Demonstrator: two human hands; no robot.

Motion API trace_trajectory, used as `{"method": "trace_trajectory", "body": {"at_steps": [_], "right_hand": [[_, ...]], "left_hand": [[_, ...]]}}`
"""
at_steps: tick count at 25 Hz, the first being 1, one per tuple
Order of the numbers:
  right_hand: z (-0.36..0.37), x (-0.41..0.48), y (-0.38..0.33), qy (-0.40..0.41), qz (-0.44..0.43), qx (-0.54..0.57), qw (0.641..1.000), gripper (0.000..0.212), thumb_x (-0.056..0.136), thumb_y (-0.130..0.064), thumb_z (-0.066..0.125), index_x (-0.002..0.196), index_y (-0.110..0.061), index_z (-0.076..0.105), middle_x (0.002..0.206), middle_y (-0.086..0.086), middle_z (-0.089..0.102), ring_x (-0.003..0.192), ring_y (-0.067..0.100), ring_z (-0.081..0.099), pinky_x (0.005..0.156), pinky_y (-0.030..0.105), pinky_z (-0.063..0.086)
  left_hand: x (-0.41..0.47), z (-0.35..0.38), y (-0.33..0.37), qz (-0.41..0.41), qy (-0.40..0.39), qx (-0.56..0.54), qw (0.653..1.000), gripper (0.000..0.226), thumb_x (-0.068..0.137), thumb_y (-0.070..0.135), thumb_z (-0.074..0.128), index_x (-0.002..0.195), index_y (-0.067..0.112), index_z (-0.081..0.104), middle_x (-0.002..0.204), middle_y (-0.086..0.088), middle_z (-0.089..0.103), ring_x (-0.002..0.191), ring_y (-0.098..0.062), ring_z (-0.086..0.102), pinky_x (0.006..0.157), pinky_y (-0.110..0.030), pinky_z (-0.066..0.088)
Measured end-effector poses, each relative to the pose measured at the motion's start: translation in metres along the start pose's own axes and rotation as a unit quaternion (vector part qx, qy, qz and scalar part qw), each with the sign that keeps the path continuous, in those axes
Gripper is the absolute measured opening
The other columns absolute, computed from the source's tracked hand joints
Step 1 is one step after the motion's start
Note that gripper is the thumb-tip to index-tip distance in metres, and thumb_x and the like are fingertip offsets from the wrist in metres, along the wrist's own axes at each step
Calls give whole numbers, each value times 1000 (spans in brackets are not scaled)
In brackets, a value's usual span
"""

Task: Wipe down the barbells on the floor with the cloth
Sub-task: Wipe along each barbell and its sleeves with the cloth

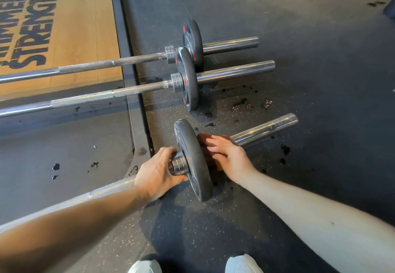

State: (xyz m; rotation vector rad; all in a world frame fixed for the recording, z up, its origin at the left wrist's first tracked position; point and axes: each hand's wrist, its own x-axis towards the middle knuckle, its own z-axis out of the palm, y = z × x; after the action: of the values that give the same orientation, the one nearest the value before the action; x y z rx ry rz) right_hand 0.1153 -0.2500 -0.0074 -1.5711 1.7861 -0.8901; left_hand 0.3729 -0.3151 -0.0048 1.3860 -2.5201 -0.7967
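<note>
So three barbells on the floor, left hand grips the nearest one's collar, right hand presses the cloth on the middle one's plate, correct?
Wrong plate. The head view shows the right hand pressing the cloth against the plate of the nearest barbell, the same bar whose collar the left hand grips. The rest stands.

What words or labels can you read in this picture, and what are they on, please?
"STRENGTH": wooden platform, complete.
"MMER": same platform, cut off by the picture's edge.
Embossed mark at the platform's corner: unreadable.
Red marks on the plates: too small.
</note>
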Motion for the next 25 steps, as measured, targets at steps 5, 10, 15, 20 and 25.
{"method": "trace_trajectory", "body": {"at_steps": [5, 10, 15, 20, 25], "right_hand": [[-66, -2, 27, 146, 161, 1, 976, 32, 97, 0, 62, 121, -18, 74, 142, -12, 60, 135, -5, 43, 120, 21, 26], [22, -12, -7, 98, 100, 33, 990, 40, 94, 5, 62, 128, -16, 68, 151, -14, 49, 146, -3, 34, 124, 30, 25], [1, -6, 5, 11, 17, 11, 1000, 37, 93, 5, 63, 120, -18, 74, 145, -15, 56, 141, -7, 38, 124, 27, 25], [-71, 3, 41, 176, 162, -3, 971, 33, 98, -1, 60, 124, -17, 72, 143, -15, 58, 140, -3, 40, 125, 37, 28], [7, -14, 1, 112, 108, 39, 987, 38, 96, 6, 59, 127, -14, 69, 152, -9, 50, 145, -3, 34, 124, 27, 24]], "left_hand": [[-8, 5, -15, 52, -12, -20, 998, 81, 74, 54, 84, 140, 32, 44, 134, 12, 53, 104, -13, 64, 94, -37, 57], [7, 5, -22, 18, -35, -84, 996, 66, 64, 62, 82, 116, 39, 48, 116, 16, 52, 98, -14, 65, 92, -41, 56], [10, 3, -15, -4, -38, -86, 996, 70, 63, 53, 89, 119, 29, 55, 115, 12, 56, 98, -16, 63, 93, -39, 53], [24, -20, -4, -77, -138, -228, 961, 58, 66, 22, 95, 107, 25, 55, 117, 8, 63, 91, -6, 68, 86, -26, 57], [34, -28, -14, -170, -232, -376, 881, 72, 61, 11, 95, 115, 3, 49, 102, -21, 71, 73, -40, 63, 80, -59, 51]]}}
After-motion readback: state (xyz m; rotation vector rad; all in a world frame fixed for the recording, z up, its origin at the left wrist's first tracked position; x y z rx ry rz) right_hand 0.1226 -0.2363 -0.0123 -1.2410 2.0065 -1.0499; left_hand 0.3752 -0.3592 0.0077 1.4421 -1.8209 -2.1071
